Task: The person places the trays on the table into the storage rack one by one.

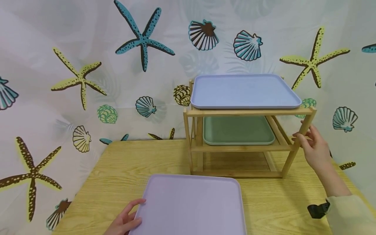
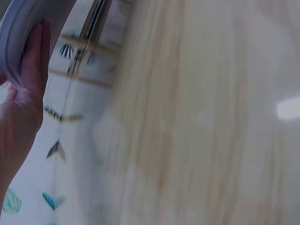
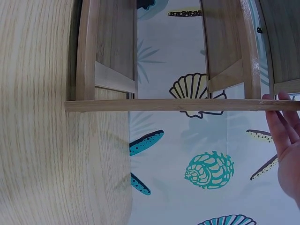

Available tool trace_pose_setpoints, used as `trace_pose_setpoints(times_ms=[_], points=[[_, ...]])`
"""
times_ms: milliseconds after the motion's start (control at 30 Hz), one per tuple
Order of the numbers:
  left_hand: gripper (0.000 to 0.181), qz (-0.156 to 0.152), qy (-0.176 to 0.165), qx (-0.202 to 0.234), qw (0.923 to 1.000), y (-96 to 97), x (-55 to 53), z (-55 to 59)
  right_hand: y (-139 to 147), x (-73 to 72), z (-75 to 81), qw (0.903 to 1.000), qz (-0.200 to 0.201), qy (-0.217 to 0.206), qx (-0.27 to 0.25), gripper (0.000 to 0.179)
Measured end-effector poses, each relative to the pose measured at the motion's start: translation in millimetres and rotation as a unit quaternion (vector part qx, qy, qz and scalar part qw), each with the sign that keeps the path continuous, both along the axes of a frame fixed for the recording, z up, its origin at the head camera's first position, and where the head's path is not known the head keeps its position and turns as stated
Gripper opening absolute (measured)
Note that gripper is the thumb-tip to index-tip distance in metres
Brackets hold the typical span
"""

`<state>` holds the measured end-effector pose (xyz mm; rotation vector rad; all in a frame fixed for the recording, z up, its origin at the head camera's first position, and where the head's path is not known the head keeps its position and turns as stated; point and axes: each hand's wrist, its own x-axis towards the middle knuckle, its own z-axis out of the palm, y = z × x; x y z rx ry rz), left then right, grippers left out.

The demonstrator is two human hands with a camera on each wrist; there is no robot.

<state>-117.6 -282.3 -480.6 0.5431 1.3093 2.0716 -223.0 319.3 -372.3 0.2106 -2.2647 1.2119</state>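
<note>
A lavender tray [image 1: 191,205] is at the bottom of the head view, its near end cut off. My left hand [image 1: 124,220] grips its left edge; in the left wrist view the fingers [image 2: 33,61] lie along the tray's outer side [image 2: 21,33]. To the right stands a tiered wooden rack [image 1: 249,112]. My right hand [image 1: 315,145] holds its right front post, between the top and middle tiers. In the right wrist view the fingers [image 3: 280,131] touch that post [image 3: 187,105]. A light blue tray [image 1: 243,91] sits on the top tier, a green tray [image 1: 239,130] on the middle one.
The rack stands on a wood-grain table [image 1: 141,160] near its back edge. Behind hangs a pale curtain [image 1: 164,81] printed with starfish and shells. A black strap [image 1: 318,209] is on the right wrist, at the sleeve's cuff.
</note>
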Motion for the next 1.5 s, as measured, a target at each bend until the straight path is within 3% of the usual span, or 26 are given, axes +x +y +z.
trace_pose_setpoints(times_ms=[200, 467, 733, 867, 1200, 1500], points=[[0.050, -0.002, 0.007, 0.006, 1.0000, 42.3, -1.0, 0.0, -1.3, 0.4, 1.6, 1.0000, -0.002, 0.001, 0.000, 0.046], [0.044, 0.051, -0.026, -0.046, 0.9973, 91.9, -1.4, 7.3, -1.1, 0.5, 1.7, 1.0000, -0.003, 0.001, 0.003, 0.047], [0.047, 0.082, 0.024, -0.008, 0.9963, 138.7, -6.9, -3.9, 1.7, 1.2, 0.6, 1.0000, -0.007, 0.000, 0.000, 0.046], [0.049, 0.114, 0.042, -0.002, 0.9926, 159.3, -9.2, -10.2, 0.5, 0.6, 0.9, 0.9999, -0.010, 0.004, 0.001, 0.046], [0.052, 0.225, -0.015, -0.059, 0.9725, 191.4, -24.9, -9.4, -0.5, 0.4, -0.2, 0.9999, -0.011, -0.005, -0.005, 0.046], [0.052, 0.247, -0.022, -0.079, 0.9655, 200.2, -45.0, -12.5, 0.3, 0.5, -0.3, 0.9999, -0.009, -0.005, -0.008, 0.046]])
